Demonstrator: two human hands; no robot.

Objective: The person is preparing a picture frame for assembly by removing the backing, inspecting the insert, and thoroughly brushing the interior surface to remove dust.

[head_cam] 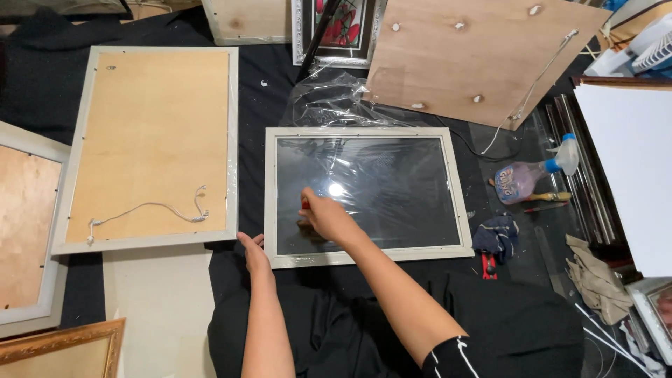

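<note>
Under the right hand [327, 215], whose fingers pinch a small red tool [305, 204], lies the glass of the white frame [367, 197]; left hand [253, 253] fingertips steady its corner, loosely curled. Pressing hard (glare hides the contact) could scratch the pane.

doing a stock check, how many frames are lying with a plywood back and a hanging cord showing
2: one pale frame left of the glass frame that both hands work on, and one plywood back at top right. Others at the edges are cut off, so more may be hidden.
</note>
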